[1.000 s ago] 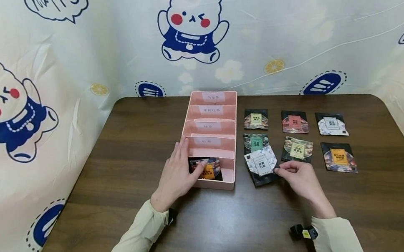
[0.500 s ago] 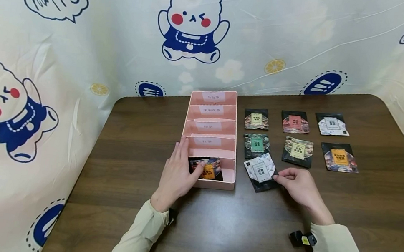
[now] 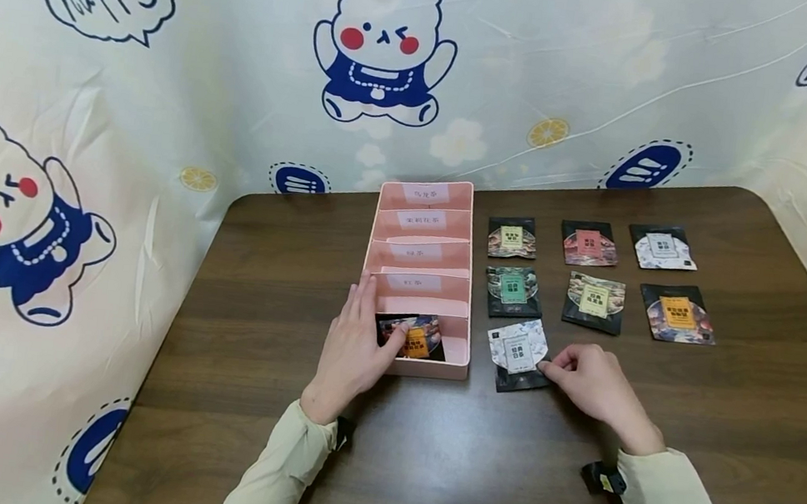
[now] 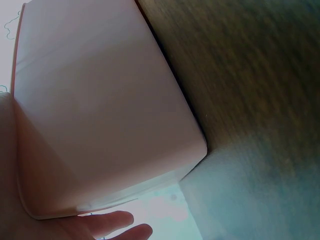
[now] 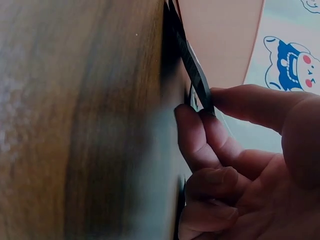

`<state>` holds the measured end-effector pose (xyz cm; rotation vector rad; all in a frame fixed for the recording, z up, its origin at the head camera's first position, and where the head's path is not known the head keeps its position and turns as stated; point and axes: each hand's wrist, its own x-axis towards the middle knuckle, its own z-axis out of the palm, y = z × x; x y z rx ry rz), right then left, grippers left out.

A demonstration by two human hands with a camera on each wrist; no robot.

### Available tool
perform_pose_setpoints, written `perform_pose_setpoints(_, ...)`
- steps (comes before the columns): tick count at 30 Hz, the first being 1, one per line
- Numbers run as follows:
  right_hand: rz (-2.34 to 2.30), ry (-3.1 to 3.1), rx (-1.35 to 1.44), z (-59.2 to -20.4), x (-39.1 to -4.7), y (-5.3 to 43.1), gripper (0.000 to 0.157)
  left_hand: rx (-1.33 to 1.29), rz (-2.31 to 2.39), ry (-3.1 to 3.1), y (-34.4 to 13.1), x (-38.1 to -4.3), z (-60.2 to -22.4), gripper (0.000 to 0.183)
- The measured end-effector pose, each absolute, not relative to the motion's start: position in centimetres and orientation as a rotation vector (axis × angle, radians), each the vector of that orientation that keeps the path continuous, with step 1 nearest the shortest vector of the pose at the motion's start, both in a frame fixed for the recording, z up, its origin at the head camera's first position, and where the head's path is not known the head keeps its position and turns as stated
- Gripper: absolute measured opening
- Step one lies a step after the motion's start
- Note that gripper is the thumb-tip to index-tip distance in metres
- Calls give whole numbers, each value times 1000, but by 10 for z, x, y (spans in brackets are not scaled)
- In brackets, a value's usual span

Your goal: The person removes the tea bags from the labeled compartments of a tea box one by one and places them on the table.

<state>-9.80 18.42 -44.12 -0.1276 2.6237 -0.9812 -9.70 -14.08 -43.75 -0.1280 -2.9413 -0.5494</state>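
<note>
My right hand (image 3: 595, 382) pinches the right edge of a black-and-white tea sachet (image 3: 521, 354) between thumb and fingers. In the right wrist view the sachet (image 5: 192, 62) appears edge-on, tilted close over the wood. A pink compartment box (image 3: 470, 311) with labelled dividers stands to the left. Along its left rim lies my left hand (image 3: 352, 351), fingers stretched out, thumb reaching in over an orange-labelled tea sachet (image 3: 421, 340) in the nearest compartment. From the left wrist, the box's outer wall (image 4: 110, 110) fills much of the view, with fingertips (image 4: 117, 220) beyond it.
Two rows of tea sachets lie behind the held one, among them a green-labelled sachet (image 3: 512, 291), a yellow-labelled sachet (image 3: 595, 302) and an orange-labelled sachet (image 3: 679, 314). A patterned cloth (image 3: 256, 99) hangs around the back and sides of the wooden table (image 3: 260, 310).
My right hand has drawn the black-and-white sachet towards me, uncovering the green-labelled sachet, and the held sachet has turned more upright in view. The left hand and box have stayed put.
</note>
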Motion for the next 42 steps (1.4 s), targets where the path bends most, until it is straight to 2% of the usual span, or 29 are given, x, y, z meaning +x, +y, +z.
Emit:
perform_pose_setpoints(15, -855, 2602, -156, -432, -101, 190, 31, -137, -546, -2932, -142, -97, -438, 77)
perform_pose_setpoints(26, -888, 2695, -222, -427, -106, 180, 24, -177, -611, -2916, -143, -96, -436, 60)
perform_pose_setpoints(34, -1014, 2732, -295, -415, -112, 156, 16, -188, -613, -2915, -145, -95, -437, 60)
perform_pose_setpoints(42, -1105, 2809, -535, -401, -117, 115, 8, -209, -608, -2966, -146, -96, -435, 69)
